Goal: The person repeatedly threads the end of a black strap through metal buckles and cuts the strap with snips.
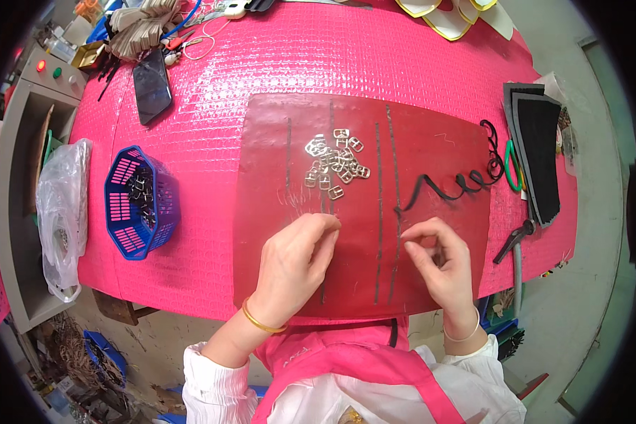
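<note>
My left hand [300, 251] hangs over the red mat [431, 155], its fingertips pressed together just below a pile of silver metal buckles [336, 161]. Whatever it may be pinching is hidden or too small to name. To its right, my right hand [442, 265] is curled, with thumb and index finger close together. Nothing I can name shows between them. A curly black strip [459, 182] lies on the mat's right half, its near end just above my right fingertips and apart from them. Fine pale threads [293, 199] lie left of the buckles.
A blue basket [164, 212] with small black pieces stands left of the mat. Beyond it are a phone [152, 86] and a clear plastic bag [63, 219]. Black foam sheets [537, 152] and green-handled scissors [512, 166] lie at the right edge of the pink-covered table [205, 169].
</note>
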A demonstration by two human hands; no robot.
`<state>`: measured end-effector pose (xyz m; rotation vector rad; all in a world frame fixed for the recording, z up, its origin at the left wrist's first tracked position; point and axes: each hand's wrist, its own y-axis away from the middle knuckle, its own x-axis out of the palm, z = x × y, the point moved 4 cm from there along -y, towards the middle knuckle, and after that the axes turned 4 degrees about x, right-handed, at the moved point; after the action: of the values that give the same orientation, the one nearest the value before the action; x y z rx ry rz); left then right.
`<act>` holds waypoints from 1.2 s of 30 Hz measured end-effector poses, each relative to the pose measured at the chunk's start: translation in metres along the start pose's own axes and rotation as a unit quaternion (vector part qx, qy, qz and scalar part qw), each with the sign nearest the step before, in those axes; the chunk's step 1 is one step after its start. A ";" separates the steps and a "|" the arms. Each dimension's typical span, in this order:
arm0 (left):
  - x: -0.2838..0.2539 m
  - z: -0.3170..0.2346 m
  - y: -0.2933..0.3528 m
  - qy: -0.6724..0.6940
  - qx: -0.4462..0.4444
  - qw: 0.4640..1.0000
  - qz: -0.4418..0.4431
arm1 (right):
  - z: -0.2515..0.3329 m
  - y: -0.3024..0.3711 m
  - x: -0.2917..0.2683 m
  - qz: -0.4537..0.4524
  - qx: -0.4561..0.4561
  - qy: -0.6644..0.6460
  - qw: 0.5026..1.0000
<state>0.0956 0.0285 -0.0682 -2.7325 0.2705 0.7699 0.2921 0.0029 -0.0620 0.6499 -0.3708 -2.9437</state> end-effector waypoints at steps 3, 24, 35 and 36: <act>0.003 0.002 -0.009 -0.077 0.053 0.995 -0.034 | 0.015 -0.002 0.009 -0.069 -0.149 0.182 0.969; 0.006 0.024 -0.047 -0.072 -0.043 0.988 0.132 | -0.028 -0.033 -0.047 0.013 -0.221 0.262 0.939; 0.026 0.015 0.023 0.528 -0.317 0.785 -0.074 | -0.001 -0.010 0.046 0.040 0.015 -0.303 0.952; 0.028 0.012 0.025 0.520 -0.311 0.792 -0.076 | -0.002 -0.011 0.053 0.046 0.030 -0.321 0.945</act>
<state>0.1071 0.0057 -0.0984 -3.4311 -0.0204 -0.9592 0.2448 0.0048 -0.0873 -0.3449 -0.5202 -2.9809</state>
